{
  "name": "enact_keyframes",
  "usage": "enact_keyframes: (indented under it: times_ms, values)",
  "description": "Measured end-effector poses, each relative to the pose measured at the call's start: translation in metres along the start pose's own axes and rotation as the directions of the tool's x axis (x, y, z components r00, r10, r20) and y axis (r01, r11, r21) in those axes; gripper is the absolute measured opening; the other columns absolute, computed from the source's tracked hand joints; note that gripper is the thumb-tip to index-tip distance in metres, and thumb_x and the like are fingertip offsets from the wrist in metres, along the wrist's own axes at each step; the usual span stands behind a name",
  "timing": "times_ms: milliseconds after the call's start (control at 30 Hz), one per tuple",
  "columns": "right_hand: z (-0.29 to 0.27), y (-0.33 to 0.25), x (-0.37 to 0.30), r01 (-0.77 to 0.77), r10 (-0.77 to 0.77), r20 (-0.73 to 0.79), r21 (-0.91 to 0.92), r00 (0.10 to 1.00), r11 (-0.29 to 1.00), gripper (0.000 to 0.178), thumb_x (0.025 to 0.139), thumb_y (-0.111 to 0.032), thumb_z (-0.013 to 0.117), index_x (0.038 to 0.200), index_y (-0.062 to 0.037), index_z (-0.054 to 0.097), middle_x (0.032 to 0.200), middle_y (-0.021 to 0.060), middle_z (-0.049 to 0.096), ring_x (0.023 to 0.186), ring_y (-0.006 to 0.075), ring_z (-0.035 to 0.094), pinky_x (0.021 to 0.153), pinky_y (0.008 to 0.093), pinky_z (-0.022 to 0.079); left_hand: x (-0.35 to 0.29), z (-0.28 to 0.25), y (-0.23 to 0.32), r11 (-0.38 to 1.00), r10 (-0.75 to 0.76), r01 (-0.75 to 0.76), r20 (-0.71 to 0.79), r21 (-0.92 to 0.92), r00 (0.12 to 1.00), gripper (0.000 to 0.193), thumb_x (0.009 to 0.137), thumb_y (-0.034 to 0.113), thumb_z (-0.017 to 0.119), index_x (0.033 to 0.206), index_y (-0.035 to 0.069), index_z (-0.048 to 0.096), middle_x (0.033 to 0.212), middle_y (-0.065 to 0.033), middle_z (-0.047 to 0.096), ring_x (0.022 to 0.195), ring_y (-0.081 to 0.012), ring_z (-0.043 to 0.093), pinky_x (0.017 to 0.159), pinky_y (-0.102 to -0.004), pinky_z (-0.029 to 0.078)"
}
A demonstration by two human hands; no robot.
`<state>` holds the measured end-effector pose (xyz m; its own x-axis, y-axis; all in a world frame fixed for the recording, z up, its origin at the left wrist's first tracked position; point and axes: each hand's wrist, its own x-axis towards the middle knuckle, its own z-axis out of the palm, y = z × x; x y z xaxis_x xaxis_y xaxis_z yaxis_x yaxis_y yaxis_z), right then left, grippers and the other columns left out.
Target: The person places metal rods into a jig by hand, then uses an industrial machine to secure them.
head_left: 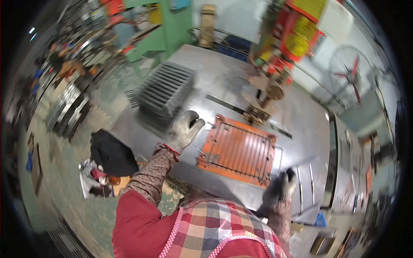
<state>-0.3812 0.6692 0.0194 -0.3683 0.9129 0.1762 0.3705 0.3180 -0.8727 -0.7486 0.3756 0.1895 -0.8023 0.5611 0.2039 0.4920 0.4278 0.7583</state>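
Observation:
My left hand [186, 129], in a pale work glove, is over the steel table between a stack of grey slatted metal grates [165, 88] and an orange ribbed plate [238, 150]. Its thumb and fingers are apart with nothing between them. The plate lies flat, with thin metal rods along its edges, small clamps and wire loops at its sides. Right of the plate, near the front, is my right hand [287, 187], gloved and smeared by motion. A dark shape and a thin grey streak show at its fingers; whether it grips them cannot be told.
A red and yellow machine head [297, 38] stands over the table [202, 56] behind the plate. Narrow metal strips [301, 189] lie at the right. A fan [350, 73] is at the far right. Left of the table are a black cloth-like cover [112, 152] and metal parts [66, 109].

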Motion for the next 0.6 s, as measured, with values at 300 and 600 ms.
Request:
enact_keyframes:
  times_ms: [300,600]
  values:
    - [0.040,-0.116,-0.021,-0.582,0.512,0.289,0.523,0.809,0.623,0.032,0.090,-0.019,0.049,0.120,-0.0072,0.049,0.072,0.0027,0.053,0.057,0.0119,0.051,0.049,0.0269,0.043,-0.009,0.066,-0.078,0.717,-0.393,0.558,0.419,-0.418,0.818,0.019,0.085,0.030,0.059,0.089,0.013,0.052,0.069,0.0050,0.044,0.059,-0.0075,0.041,0.050,-0.0269,0.035]
    - [-0.074,-0.074,-0.181,-0.491,0.517,0.302,0.825,0.801,0.279,0.020,0.092,-0.024,0.047,0.096,-0.0046,0.051,0.066,0.0043,0.050,0.047,0.0126,0.045,0.041,0.0274,0.036,-0.100,0.104,-0.027,0.781,-0.345,0.585,0.630,-0.218,0.695,0.018,0.087,0.024,0.055,0.091,0.007,0.052,0.073,0.0013,0.046,0.064,-0.0100,0.046,0.052,-0.0273,0.037]
